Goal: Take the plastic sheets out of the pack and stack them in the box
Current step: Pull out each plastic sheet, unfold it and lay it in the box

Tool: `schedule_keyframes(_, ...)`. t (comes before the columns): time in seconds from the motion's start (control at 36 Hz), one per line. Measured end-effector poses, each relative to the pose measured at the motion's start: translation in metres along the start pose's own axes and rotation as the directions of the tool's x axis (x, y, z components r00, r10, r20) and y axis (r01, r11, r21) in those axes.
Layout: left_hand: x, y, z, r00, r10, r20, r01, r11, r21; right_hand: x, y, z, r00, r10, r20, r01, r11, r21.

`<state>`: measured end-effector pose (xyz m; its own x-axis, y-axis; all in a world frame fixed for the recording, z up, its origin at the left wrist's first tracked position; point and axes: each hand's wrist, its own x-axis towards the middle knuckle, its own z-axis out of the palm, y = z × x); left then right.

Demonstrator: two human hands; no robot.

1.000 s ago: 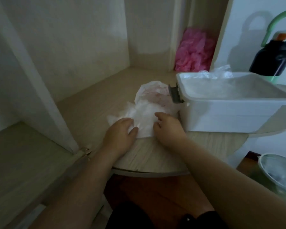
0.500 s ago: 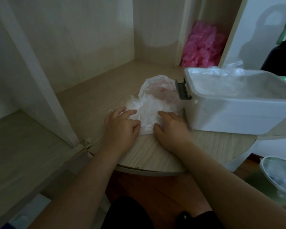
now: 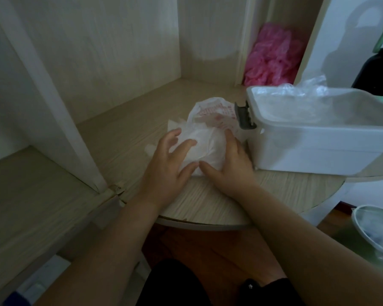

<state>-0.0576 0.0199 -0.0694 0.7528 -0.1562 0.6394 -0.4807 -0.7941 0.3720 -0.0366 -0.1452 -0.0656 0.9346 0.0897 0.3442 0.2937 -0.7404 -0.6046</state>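
**Q:** Hands and sheets, as they stand?

**A:** Your left hand (image 3: 167, 166) lies open on the sheets (image 3: 200, 149), fingers spread. Your right hand (image 3: 231, 164) is open too, with straight fingers along the wad's box-side edge. I see no pinch. The sheets sit crumpled just left of the box (image 3: 318, 151). The pack (image 3: 210, 112) lies behind them, beside the box's latch (image 3: 243, 117).

**Q:** What could go wrong?

**A:** Three risks, all judgement.
1. The film is thin and clingy, so a lift with flat palms will likely bring up a clump, or the pack with it.
2. The wad is creased, so sheets put in like this will not stack flat. Loose film (image 3: 296, 89) already rises above the box's far rim.
3. Your right hand is close to the box wall, so a sideways sweep could catch the latch or nudge the box. Its right end seems to overhang the shelf edge.

**Q:** Surface and room?

**A:** The box stands on a pale wood-grain shelf (image 3: 124, 138) with a rounded front edge. An upright panel (image 3: 53, 96) stands well left of the box. A pink bundle (image 3: 272, 56) lies in a recess behind it, and a dark bottle (image 3: 374, 69) stands behind its right end. A green bin (image 3: 367, 237) sits below and right of the box. The light is dim and fine detail is soft.
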Motion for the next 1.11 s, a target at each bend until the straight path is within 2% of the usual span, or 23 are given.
schedule_keyframes(0.11, 0.003, 0.0, -0.001, 0.994, -0.1, 0.046, 0.098, 0.994, 0.036, 0.002, 0.001, -0.002, 0.998, 0.047, 0.051, -0.049, 0.998, 0.033)
schedule_keyframes(0.17, 0.005, 0.0, -0.001, 0.989, -0.141, 0.043, 0.139, 0.989, 0.053, 0.001, 0.003, -0.002, 1.0, 0.012, -0.004, -0.012, 0.998, 0.054)
schedule_keyframes(0.28, 0.005, -0.006, 0.001, 0.992, -0.126, 0.014, 0.125, 0.989, 0.083, -0.002, 0.006, 0.002, 0.972, -0.153, -0.178, 0.148, 0.988, -0.041)
schedule_keyframes(0.33, 0.006, -0.01, 0.004, 0.992, -0.129, 0.005, 0.127, 0.981, 0.147, -0.004, 0.004, 0.004, 0.899, -0.333, -0.286, 0.296, 0.941, -0.164)
schedule_keyframes(0.39, 0.007, -0.012, 0.005, 0.986, -0.164, -0.004, 0.162, 0.967, 0.196, -0.006, 0.001, 0.006, 0.794, -0.512, -0.327, 0.432, 0.855, -0.288)
schedule_keyframes(0.44, 0.007, -0.012, 0.004, 0.983, -0.184, -0.015, 0.184, 0.965, 0.188, -0.008, -0.001, 0.006, 0.73, -0.604, -0.32, 0.505, 0.792, -0.344)
schedule_keyframes(0.47, 0.006, -0.011, 0.004, 0.983, -0.181, -0.024, 0.183, 0.968, 0.173, -0.008, -0.002, 0.005, 0.723, -0.608, -0.327, 0.506, 0.789, -0.348)
schedule_keyframes(0.64, 0.001, -0.002, -0.004, 0.988, -0.074, -0.136, 0.09, 0.99, 0.112, -0.007, 0.004, 0.01, 0.854, -0.367, -0.369, 0.308, 0.928, -0.21)
schedule_keyframes(0.75, -0.002, 0.006, -0.007, 0.984, -0.095, -0.153, 0.095, 0.995, -0.006, -0.009, 0.002, 0.01, 0.876, -0.338, -0.343, 0.297, 0.94, -0.167)
schedule_keyframes(0.86, -0.005, 0.009, -0.007, 0.984, -0.018, -0.18, 0.019, 1.0, 0.002, -0.013, -0.002, 0.008, 0.898, -0.261, -0.355, 0.231, 0.965, -0.126)
schedule_keyframes(0.92, -0.005, 0.006, -0.005, 0.984, 0.041, -0.173, -0.032, 0.998, 0.056, -0.013, -0.003, 0.005, 0.885, -0.287, -0.366, 0.24, 0.956, -0.168)
schedule_keyframes(1.0, -0.005, 0.003, -0.002, 0.977, 0.148, -0.153, -0.131, 0.985, 0.113, -0.01, -0.009, -0.005, 0.893, -0.359, -0.272, 0.3, 0.924, -0.235)
schedule_keyframes(1.11, -0.004, 0.002, -0.003, 0.977, 0.137, -0.165, -0.118, 0.986, 0.119, 0.004, -0.019, -0.026, 0.826, -0.541, -0.158, 0.453, 0.804, -0.385)
